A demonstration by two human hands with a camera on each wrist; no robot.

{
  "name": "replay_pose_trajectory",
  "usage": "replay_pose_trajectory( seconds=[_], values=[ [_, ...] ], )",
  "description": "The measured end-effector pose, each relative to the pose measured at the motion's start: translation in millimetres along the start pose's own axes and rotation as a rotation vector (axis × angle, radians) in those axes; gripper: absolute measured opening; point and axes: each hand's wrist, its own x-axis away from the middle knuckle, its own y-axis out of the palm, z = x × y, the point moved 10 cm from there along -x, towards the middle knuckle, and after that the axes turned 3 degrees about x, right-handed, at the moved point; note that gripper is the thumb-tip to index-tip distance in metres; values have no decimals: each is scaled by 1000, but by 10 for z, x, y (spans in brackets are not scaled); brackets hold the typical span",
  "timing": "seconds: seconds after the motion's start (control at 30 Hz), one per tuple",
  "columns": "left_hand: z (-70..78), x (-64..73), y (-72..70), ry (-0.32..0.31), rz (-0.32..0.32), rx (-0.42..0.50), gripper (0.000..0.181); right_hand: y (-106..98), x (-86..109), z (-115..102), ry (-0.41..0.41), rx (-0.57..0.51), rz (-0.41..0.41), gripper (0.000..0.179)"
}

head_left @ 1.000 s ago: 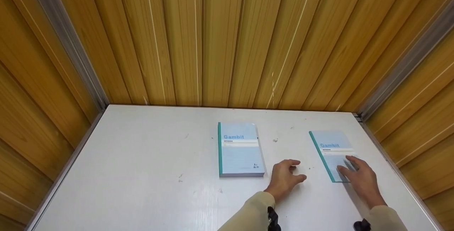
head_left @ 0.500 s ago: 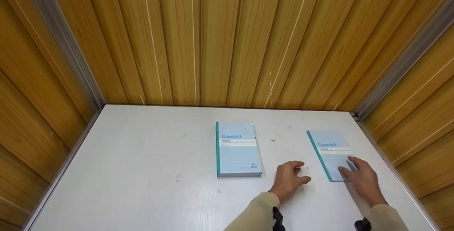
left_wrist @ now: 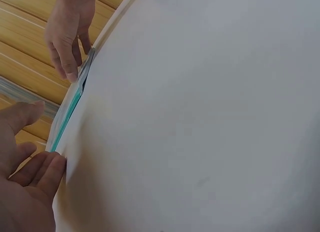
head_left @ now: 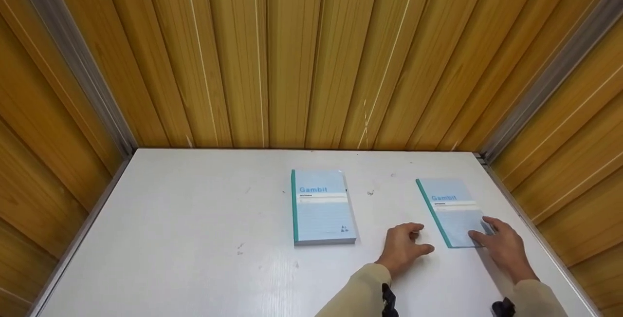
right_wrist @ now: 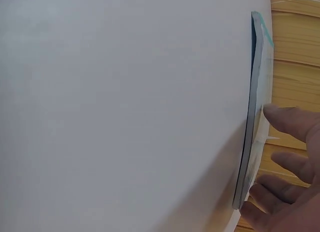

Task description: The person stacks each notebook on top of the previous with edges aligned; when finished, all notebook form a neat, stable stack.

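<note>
On the right of the white table lies a thin light-blue Gambit notebook (head_left: 450, 205) with a green spine, its cover facing up. My right hand (head_left: 506, 249) is at its near right corner, thumb over the cover and fingers beside the right edge. In the right wrist view, the right thumb (right_wrist: 285, 119) is straight and reaches the notebook's surface (right_wrist: 265, 81), with the other fingers loosely bent near one end. My left hand (head_left: 400, 249) hovers left of the notebook, thumb and fingers spread apart, holding nothing. A thicker matching Gambit notebook or stack (head_left: 323, 219) lies left of it.
The white table (head_left: 170, 234) has small dark marks and scuffs. Wood-patterned panels (head_left: 292, 64) rise behind it and on both sides, with grey metal strips (head_left: 82, 59) at the corners. The table's right edge (head_left: 540, 224) runs close to my right hand.
My right hand has shifted slightly to the right across the notebook, so more of its cover shows. My left hand has drifted right, away from the thicker notebook. The head view has turned slightly.
</note>
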Motion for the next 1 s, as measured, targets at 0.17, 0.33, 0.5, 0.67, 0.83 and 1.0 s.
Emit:
replay_pose_trajectory(
  seconds=[0.17, 0.33, 0.5, 0.67, 0.83, 1.0],
  values=[
    [20, -24, 59, -8, -19, -10, 46, -8, 9, 25, 20, -3, -2, 90],
    [1, -49, 88, -54, -13, 1, 49, -40, 31, -6, 2, 1, 19, 90],
    [26, -80, 90, -74, 10, -23, 49, -66, 72, -45, -34, 4, 43, 84],
    [51, -87, 121, -85, 6, -75, 48, -65, 116, -2, -14, -14, 50, 81],
    [35, -75, 151, -106, -6, -68, 50, -41, 160, 36, 7, -43, 53, 76],
    [6, -73, 189, -124, -16, -75, 53, 8, 200, 36, 6, -62, 58, 73]
  ],
)
